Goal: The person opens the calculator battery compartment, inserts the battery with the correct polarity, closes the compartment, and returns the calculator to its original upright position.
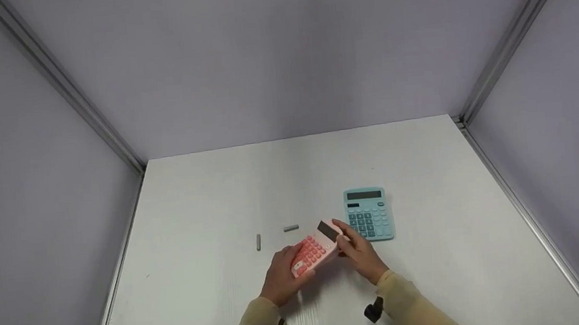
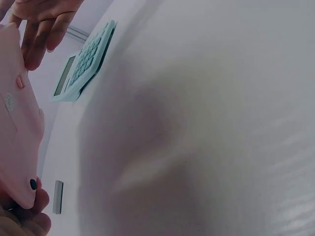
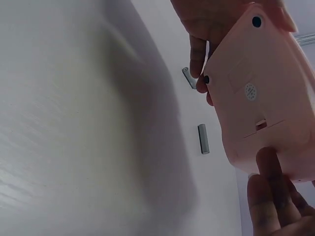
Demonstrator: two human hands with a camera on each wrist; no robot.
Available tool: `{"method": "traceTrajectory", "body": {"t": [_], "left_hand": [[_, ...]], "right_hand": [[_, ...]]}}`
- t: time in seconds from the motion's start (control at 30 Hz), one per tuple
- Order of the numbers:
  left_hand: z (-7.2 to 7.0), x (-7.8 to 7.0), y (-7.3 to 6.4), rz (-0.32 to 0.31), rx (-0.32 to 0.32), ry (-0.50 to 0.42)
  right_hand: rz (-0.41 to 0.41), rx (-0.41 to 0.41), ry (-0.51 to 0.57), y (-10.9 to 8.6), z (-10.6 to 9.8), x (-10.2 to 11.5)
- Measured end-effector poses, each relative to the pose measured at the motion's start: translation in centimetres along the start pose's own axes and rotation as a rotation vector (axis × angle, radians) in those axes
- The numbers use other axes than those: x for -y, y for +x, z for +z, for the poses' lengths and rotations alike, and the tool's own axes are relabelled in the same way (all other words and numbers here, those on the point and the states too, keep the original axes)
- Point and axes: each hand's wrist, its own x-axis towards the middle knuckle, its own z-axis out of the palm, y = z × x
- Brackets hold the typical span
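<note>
A pink calculator (image 1: 314, 252) is held tilted above the table between both hands, its keys and dark screen facing up. My left hand (image 1: 281, 279) grips its lower end, by the keys. My right hand (image 1: 362, 258) holds the screen end, thumb at the front edge and fingers behind. In the right wrist view, the calculator's back (image 3: 266, 98) shows dark round feet and a small slotted catch beside a seam; fingers (image 3: 270, 172) of the right hand touch the back just below that seam. Two small grey cylinders, likely batteries, lie beyond the left hand: one upright in view (image 1: 258, 242), one crosswise (image 1: 291, 228).
A blue calculator (image 1: 369, 214) lies face up on the white table (image 1: 193, 202), just beyond the right hand. Grey panels stand at the back (image 1: 259, 55), left (image 1: 36, 205) and right (image 1: 554, 134), with metal rails along their corners.
</note>
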Motion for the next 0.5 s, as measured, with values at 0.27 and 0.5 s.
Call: {"method": "traceTrajectory", "body": {"t": [0.27, 0.5], "left_hand": [[0.1, -0.1, -0.5, 0.022, 0.016, -0.18], [0.3, -0.8, -0.7, -0.004, 0.081, -0.315]], "right_hand": [[-0.011, 0.049, -0.048, 1.1, -0.1, -2.7], [0.026, 0.043, -0.036, 1.4, 0.0, -3.8]]}}
